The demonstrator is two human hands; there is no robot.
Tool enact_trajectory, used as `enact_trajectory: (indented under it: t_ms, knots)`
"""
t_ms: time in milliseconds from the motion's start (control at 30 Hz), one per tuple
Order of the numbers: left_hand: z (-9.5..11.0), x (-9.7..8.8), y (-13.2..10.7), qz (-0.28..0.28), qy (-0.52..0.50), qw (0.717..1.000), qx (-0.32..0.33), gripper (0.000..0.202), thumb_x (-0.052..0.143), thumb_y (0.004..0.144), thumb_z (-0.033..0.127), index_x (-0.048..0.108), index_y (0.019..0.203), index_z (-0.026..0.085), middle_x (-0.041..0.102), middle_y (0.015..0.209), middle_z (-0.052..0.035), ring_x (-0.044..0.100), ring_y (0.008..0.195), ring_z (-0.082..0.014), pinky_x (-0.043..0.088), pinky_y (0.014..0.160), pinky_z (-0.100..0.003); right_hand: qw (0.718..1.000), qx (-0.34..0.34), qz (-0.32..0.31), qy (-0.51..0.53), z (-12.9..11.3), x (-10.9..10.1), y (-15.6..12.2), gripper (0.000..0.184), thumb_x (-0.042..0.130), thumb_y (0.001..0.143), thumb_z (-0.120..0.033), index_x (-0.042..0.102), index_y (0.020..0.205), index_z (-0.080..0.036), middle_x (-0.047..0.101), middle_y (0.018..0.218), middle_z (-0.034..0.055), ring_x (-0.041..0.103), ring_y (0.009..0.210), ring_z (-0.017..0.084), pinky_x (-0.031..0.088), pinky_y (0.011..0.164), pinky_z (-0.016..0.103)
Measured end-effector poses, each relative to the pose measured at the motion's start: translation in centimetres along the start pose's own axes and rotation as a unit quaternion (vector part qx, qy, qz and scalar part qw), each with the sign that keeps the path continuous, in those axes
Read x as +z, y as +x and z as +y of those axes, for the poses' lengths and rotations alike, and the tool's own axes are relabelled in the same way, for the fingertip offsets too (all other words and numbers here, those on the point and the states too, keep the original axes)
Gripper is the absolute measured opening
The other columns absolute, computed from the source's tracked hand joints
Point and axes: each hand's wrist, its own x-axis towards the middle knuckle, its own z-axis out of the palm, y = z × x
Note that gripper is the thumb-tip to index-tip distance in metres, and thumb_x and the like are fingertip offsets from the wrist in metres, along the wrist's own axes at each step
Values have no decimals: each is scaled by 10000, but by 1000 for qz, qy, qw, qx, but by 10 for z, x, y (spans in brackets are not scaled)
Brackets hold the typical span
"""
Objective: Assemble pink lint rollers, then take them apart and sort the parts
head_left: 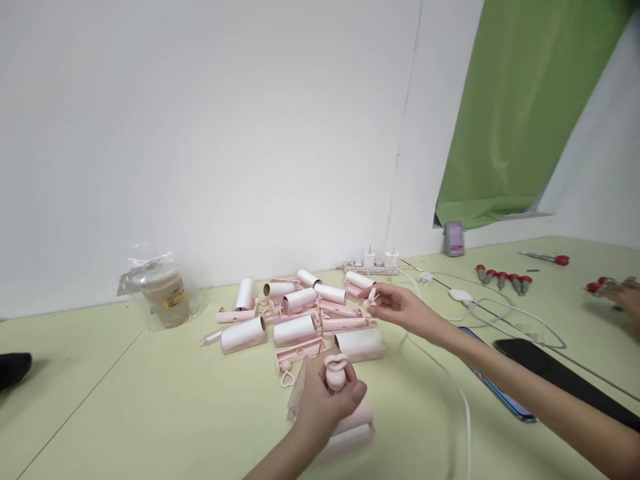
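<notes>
My left hand (325, 397) is closed around a pink lint roller (350, 427), gripping its handle with a heart-shaped loop end (336, 371) sticking up near the table's front. My right hand (395, 305) reaches forward and pinches a small pink part (371, 300) at the right edge of a pile of pink lint-roller pieces and white paper rolls (295, 320). A loose pink heart loop (287, 380) lies on the table just left of my left hand.
A wrapped drink cup (163, 293) stands at the back left. A power strip (373, 267) with white cables, two phones (535, 357), red-handled tools (503, 277) and scissors (547, 257) lie to the right. Another person's hand (623, 297) is at the far right edge.
</notes>
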Motion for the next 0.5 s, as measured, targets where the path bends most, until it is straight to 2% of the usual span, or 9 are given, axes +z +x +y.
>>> enact_trajectory:
  t_ms: [67, 100, 167, 233, 300, 367, 433, 500]
  knots:
    - [0, 1, -1, -20, -57, 998, 15, 490, 556, 572, 644, 467, 533, 164, 275, 355, 95, 213, 301, -27, 160, 309, -175, 980, -38, -2, 193, -34, 4, -8, 190, 491, 804, -359, 517, 872, -184, 545, 802, 14, 544, 746, 144, 448, 636, 246]
    - [-1, 1, -1, -26, -89, 995, 22, 518, 506, 594, 673, 477, 534, 159, 268, 348, 93, 203, 295, -28, 151, 304, -176, 967, -54, 10, 250, -50, 7, -13, 189, 547, 767, -355, 517, 847, -187, 536, 818, 15, 535, 748, 141, 445, 645, 246]
    - [-3, 2, -1, -35, -140, 989, 32, 559, 427, 633, 698, 488, 535, 151, 269, 338, 86, 194, 282, -30, 142, 297, -179, 943, -62, 22, 326, -73, 13, -20, 173, 587, 741, -330, 516, 820, -194, 529, 809, 13, 525, 748, 139, 444, 661, 252]
    - [-5, 2, 0, -44, -164, 985, 34, 573, 409, 642, 701, 500, 545, 143, 276, 338, 82, 197, 277, -32, 143, 291, -179, 929, -48, 44, 365, -86, 16, -25, 158, 584, 744, -320, 516, 828, -204, 530, 786, 8, 530, 732, 139, 450, 648, 255]
    - [-4, 1, 0, -53, -176, 983, 31, 585, 402, 644, 703, 514, 563, 135, 292, 340, 76, 208, 275, -36, 149, 286, -179, 921, -25, 74, 381, -89, 14, -25, 151, 570, 753, -332, 521, 830, -211, 536, 763, 3, 543, 713, 142, 457, 626, 253]
    - [-3, 0, 0, -61, -184, 981, 27, 602, 368, 661, 703, 524, 574, 128, 313, 342, 65, 228, 278, -44, 160, 285, -181, 928, -6, 100, 359, -84, 9, -25, 156, 552, 762, -361, 531, 799, -210, 541, 746, 1, 550, 709, 147, 457, 625, 253]
    - [-3, -1, 0, -69, -187, 980, 23, 605, 347, 675, 696, 527, 580, 126, 326, 344, 58, 239, 282, -50, 165, 287, -181, 951, 8, 105, 289, -72, 5, -25, 187, 540, 761, -393, 539, 777, -207, 552, 776, 9, 549, 753, 161, 450, 662, 259]
    - [-3, -3, 0, -76, -185, 980, 17, 595, 342, 682, 686, 525, 587, 129, 325, 347, 60, 239, 285, -51, 170, 293, -179, 980, 29, 75, 181, -55, 4, -28, 214, 526, 759, -416, 546, 789, -205, 557, 791, 14, 543, 763, 170, 440, 678, 267]
